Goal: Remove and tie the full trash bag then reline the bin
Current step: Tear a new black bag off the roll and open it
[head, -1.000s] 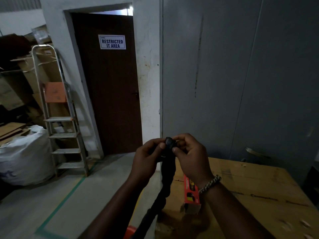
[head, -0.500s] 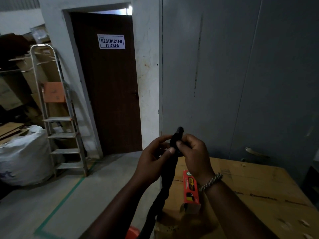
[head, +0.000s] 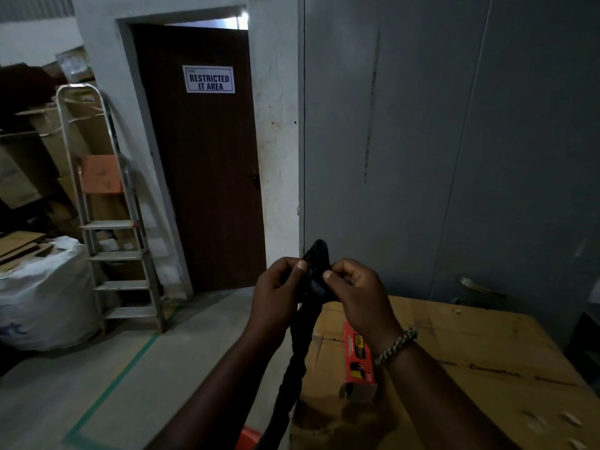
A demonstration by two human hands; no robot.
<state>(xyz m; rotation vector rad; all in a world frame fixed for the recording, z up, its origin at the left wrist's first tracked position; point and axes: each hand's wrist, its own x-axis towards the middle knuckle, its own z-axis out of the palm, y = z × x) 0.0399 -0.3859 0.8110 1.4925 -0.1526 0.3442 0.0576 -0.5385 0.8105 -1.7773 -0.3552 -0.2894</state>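
Note:
A black trash bag (head: 316,267), still twisted into a long rope, hangs down between my two hands in front of my chest. My left hand (head: 279,290) pinches its top edge from the left and my right hand (head: 357,290) pinches it from the right, thumbs close together. The bag's tip sticks up above my fingers. Its lower length (head: 292,368) dangles toward a red-orange bin rim (head: 248,438) at the bottom edge; the rest of the bin is out of frame.
A large cardboard box (head: 470,352) stands at my right with a red bag carton (head: 358,358) on it. Ahead is a shut brown door (head: 201,177) signed "Restricted IT area". A metal stepladder (head: 110,241), a white bulk sack (head: 42,293) and stacked cartons fill the left.
The bag's tip has come up out of my fingers and my hands have spread it slightly apart at the top. My view has barely shifted.

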